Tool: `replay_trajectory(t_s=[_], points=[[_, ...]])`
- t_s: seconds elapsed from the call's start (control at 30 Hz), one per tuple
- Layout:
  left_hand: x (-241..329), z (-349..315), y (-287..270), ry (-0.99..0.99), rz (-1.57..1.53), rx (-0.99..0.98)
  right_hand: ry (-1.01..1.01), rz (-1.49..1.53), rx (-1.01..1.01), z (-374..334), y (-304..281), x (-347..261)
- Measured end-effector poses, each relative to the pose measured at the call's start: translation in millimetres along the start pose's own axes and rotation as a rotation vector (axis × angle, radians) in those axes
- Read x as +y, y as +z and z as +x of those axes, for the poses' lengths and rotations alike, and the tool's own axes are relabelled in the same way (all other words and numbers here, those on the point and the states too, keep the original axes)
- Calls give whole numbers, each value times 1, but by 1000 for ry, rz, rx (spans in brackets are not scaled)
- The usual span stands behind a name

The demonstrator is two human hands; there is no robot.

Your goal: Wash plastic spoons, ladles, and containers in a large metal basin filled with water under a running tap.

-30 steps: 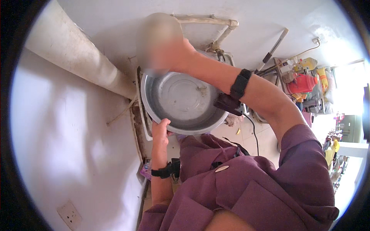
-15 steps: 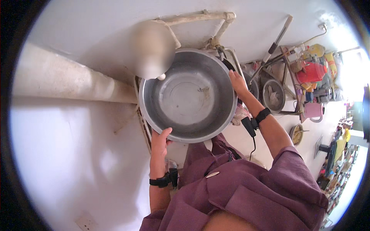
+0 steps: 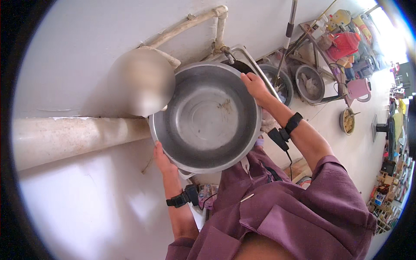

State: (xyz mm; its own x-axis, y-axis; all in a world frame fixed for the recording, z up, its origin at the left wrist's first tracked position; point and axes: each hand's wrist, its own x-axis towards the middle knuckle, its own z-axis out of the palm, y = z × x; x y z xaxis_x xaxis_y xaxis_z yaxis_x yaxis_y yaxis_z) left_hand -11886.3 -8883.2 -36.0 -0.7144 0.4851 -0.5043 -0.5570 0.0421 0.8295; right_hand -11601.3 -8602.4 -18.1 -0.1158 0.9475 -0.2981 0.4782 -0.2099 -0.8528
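Note:
A large round metal basin (image 3: 203, 119) fills the middle of the view, held in front of me over a sink (image 3: 249, 54). Some dark bits lie on its inner bottom. My left hand (image 3: 164, 160) grips its near-left rim, the thumb on top and the other fingers hidden beneath. At the far-right rim my right hand (image 3: 256, 88) is closed round the edge. Beside the basin a tap (image 3: 227, 53) sticks out from the wall pipe.
A pale pipe (image 3: 82, 136) runs along the left wall. To the right are a grey tub (image 3: 284, 84), a basin holding a plastic bag (image 3: 310, 84), a pink kettle (image 3: 357, 89) and a bowl of food (image 3: 346, 121). A red container (image 3: 344, 45) sits on a rack.
The view has turned, so the surroundings have shifted. The basin appears slightly lower and further left, uncovering more of the sink. Both hands still hold its rim, the left one further left.

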Motion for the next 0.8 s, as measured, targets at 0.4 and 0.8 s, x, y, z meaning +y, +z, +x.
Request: replay_trajectory(t_s=[0.4, 0.8], points=[[13, -29, 4, -28, 80, -64, 82, 0, 94, -49, -39, 4], [-13, -70, 78, -110, 131, -285, 145, 143, 281, -89, -134, 56]])
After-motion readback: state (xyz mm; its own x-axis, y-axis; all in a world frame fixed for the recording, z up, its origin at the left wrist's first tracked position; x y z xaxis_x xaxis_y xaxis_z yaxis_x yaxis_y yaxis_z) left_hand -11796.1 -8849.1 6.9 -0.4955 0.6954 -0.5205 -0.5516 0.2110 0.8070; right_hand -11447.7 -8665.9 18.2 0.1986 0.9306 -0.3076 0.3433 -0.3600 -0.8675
